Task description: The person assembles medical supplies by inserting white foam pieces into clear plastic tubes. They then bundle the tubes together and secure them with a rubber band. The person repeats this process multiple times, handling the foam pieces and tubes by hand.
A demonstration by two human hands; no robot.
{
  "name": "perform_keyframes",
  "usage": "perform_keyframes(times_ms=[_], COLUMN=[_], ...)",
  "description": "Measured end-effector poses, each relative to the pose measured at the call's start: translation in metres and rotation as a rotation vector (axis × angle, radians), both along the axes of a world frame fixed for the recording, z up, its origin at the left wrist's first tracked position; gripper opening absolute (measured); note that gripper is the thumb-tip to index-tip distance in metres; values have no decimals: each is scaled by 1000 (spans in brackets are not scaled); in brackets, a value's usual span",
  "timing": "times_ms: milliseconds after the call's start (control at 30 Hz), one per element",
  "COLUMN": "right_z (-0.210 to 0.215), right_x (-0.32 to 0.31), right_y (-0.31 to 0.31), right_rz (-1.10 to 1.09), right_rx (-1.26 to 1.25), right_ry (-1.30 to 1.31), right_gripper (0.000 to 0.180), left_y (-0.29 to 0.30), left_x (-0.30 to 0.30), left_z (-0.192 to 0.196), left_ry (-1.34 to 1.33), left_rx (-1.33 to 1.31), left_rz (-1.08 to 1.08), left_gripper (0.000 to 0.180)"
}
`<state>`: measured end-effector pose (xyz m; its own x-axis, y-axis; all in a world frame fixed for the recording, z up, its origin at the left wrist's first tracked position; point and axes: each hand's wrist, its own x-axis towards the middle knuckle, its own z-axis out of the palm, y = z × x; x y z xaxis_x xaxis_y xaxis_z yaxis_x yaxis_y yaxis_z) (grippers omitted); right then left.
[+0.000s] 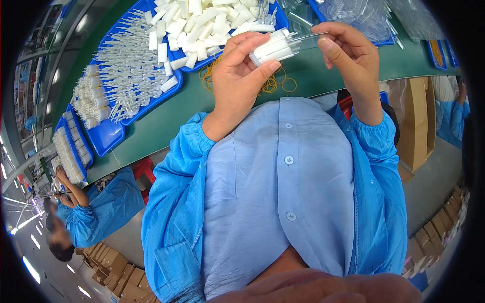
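Bundle: a small bundle of white sticks (272,48) is up in both hands, above the near edge of the green table (166,121), just past the yellow rubber bands (273,83).
Long axis: it runs left to right across the view, tilted so the right end sits a little higher; the blunt white end points left and down, toward the left palm.
Clear piece: a thin clear sleeve (305,39) sticks out of the bundle's right end, along the same line (whether it wraps the sticks fully I cannot tell).
Left hand (237,76): raised from a blue sleeve, wrist bent back, palm turned toward the bundle; thumb under it, fingers curled over the top, closed snugly around the white end.
Right hand (353,58): comes up from the right sleeve, fingers arched over; thumb and forefinger pinch the far tip of the clear sleeve, the rest of the fingers loosely curled and holding nothing more.
Rubber bands: a loose heap lying flat on the table directly under the bundle.
Near tray: a blue tray (283,21) heaped with short white blocks (197,28), just beyond the bundle.
Left tray: another blue tray (108,136) left of the bundle, spread with thin white sticks and small capped tubes.
Far right: clear plastic pieces (361,15) piled beyond the right hand.
Neighbour: a co-worker's sleeve (108,204) in blue, low left, well apart from the bundle.
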<state>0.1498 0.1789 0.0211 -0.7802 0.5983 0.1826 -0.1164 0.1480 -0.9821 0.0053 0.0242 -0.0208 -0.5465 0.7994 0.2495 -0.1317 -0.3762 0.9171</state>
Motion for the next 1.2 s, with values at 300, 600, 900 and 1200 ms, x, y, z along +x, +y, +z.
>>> perform_keyframes(times_ms=[300,600,900,1200], right_z=[1,7,-7,-17], right_x=[-2,-2,-3,-5], right_y=[0,-4,0,-2], right_rz=[36,-4,63,72], right_rx=[-124,45,-160,-214], right_ry=[12,-12,50,61], right_gripper=[20,21,23,24], left_y=[-1,-2,-2,-3], left_x=[-1,6,2,3], left_z=[-4,0,0,2], left_ry=[-11,5,24,36], left_rx=[9,25,5,-30], left_rz=[24,92,58,70], left_gripper=[40,40,40,37])
